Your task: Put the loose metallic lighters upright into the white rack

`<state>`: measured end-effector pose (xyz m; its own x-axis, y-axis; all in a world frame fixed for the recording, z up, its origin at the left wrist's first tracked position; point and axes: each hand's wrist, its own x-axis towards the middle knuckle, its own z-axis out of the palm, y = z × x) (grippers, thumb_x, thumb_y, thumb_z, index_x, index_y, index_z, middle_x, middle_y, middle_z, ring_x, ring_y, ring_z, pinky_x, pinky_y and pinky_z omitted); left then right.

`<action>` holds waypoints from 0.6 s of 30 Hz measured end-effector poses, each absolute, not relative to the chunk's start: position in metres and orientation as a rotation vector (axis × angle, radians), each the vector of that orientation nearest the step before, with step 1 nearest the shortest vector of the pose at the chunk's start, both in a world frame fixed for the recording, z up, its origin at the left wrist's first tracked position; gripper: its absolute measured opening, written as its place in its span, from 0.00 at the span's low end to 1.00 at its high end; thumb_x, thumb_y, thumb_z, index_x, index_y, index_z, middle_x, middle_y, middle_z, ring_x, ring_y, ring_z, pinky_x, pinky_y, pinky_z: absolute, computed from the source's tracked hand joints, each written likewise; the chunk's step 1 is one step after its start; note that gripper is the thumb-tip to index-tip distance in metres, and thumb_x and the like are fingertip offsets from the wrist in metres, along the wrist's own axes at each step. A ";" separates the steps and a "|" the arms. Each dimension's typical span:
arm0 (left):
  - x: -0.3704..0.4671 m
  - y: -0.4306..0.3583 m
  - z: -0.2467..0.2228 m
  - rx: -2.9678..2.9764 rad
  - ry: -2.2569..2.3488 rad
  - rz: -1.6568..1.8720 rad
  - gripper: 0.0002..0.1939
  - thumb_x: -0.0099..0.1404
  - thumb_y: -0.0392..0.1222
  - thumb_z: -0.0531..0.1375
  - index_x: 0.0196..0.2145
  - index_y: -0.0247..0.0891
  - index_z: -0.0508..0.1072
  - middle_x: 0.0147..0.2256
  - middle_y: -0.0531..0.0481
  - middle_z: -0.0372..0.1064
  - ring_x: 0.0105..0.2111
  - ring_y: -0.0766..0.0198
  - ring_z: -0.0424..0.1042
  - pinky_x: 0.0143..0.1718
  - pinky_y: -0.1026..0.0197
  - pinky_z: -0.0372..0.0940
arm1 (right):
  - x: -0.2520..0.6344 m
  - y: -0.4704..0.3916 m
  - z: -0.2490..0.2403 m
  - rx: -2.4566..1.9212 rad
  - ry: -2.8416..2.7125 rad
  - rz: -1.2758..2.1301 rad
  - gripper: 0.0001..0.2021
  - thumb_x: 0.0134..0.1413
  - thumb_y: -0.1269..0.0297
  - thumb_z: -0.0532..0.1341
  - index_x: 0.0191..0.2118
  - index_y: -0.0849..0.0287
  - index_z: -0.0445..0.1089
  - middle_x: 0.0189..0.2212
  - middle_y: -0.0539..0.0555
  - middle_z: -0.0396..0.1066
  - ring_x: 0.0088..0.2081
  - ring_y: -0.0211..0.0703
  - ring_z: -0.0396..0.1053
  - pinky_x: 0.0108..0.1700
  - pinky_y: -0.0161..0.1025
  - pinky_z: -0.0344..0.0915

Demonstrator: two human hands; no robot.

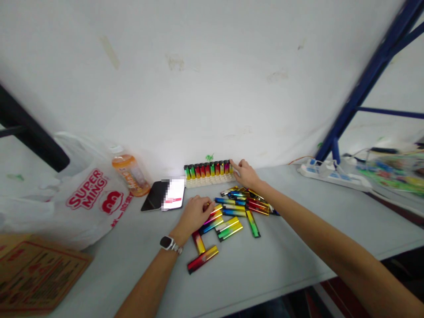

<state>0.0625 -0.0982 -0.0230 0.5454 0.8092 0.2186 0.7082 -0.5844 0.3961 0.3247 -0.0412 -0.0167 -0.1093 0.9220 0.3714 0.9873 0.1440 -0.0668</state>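
Shiny multicoloured lighters (229, 230) lie in a loose pile on the grey table. Behind them, against the wall, a pale rack (210, 181) holds a row of upright lighters (207, 169) with black tops. At the row's right end my right hand (247, 173) has its fingers closed on the last lighter (231, 168), the index finger against its top. My left hand (198, 212), wearing a watch (166, 242) at the wrist, rests at the pile's left side. Its fingers are curled around the end of a red-and-gold lighter (217, 209); the fingertips are partly hidden.
Left of the rack lie a phone-like device (154, 196) with a lit screen beside it, an orange drink bottle (130, 172), a white plastic bag (89, 198) and a cardboard box (39, 274). To the right are a white power strip (334, 174) and a blue metal frame (361, 84).
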 end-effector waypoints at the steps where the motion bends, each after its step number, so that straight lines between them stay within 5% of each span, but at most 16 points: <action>1: 0.062 -0.098 -0.023 2.525 1.270 0.555 0.18 0.69 0.49 0.51 0.28 0.39 0.73 0.23 0.49 0.66 0.29 0.60 0.66 0.33 0.59 0.54 | 0.326 -0.043 -0.016 -1.846 -2.127 -0.266 0.30 0.64 0.64 0.52 0.70 0.56 0.47 0.44 0.62 0.62 0.43 0.51 0.64 0.47 0.43 0.61; 5: 0.062 -0.098 -0.022 2.536 1.279 0.542 0.18 0.69 0.49 0.50 0.27 0.39 0.72 0.24 0.49 0.67 0.30 0.59 0.66 0.33 0.59 0.54 | 0.339 -0.056 -0.015 -1.801 -2.205 -0.139 0.32 0.62 0.69 0.50 0.71 0.57 0.43 0.47 0.62 0.64 0.42 0.48 0.67 0.48 0.42 0.61; 10: 0.066 -0.101 -0.016 2.593 1.292 0.510 0.18 0.69 0.48 0.50 0.27 0.39 0.71 0.25 0.49 0.68 0.31 0.59 0.66 0.34 0.58 0.54 | 0.362 -0.074 -0.013 -1.837 -2.211 -0.033 0.20 0.54 0.71 0.56 0.52 0.58 0.72 0.47 0.59 0.70 0.49 0.50 0.66 0.52 0.42 0.60; 18: 0.100 -0.099 -0.013 2.713 1.178 0.607 0.14 0.68 0.46 0.52 0.28 0.40 0.71 0.26 0.48 0.70 0.32 0.57 0.65 0.37 0.56 0.55 | 0.373 -0.071 -0.013 -1.835 -2.254 0.059 0.14 0.44 0.68 0.64 0.41 0.59 0.77 0.41 0.58 0.75 0.43 0.49 0.70 0.44 0.38 0.65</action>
